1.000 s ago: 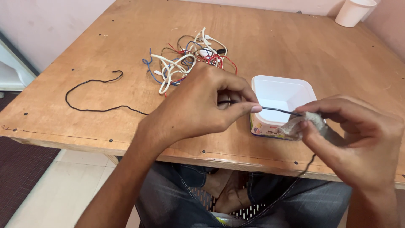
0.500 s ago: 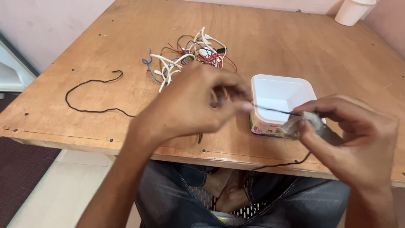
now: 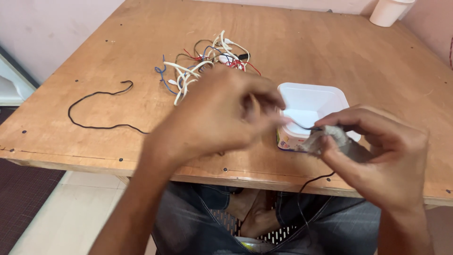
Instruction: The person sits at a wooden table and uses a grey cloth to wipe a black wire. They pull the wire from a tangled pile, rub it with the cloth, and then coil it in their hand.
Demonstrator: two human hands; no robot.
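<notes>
**One black wire being wiped, a tangle waiting**

At the far left of the wooden table [image 3: 330, 61], a black wire [image 3: 94, 111] lies in a loose loop, its near end running toward the person's hands. It looks to be the same wire that both hands are working, though the left hand hides the join, so I cannot be sure.

Further right and farther back sits a tangle of wires [image 3: 207, 63], white, red, blue and brown strands knotted together. They cannot be counted one by one. Nothing touches the heap, so as a judgement most of the work is still ahead.

The left hand [image 3: 222, 115] is blurred. Its fingers are curled and pinched together near the wire, but whether they actually grip it I cannot tell. Just right of it stands a white square tub [image 3: 325, 94] with a printed side, apparently empty, near the table's front edge. A short stretch of wire crosses in front of its near rim, between the two hands.

The right hand [image 3: 373, 146] is closed around a small grey cloth [image 3: 325, 139], with the wire pinched inside it. Below that hand, a wire hangs off the table edge toward the person's lap.

At the far right corner stands a white cup [image 3: 389, 12], only partly in view.

By count: one loose black wire, one tangle, one tub, one cloth, one cup, two hands.
</notes>
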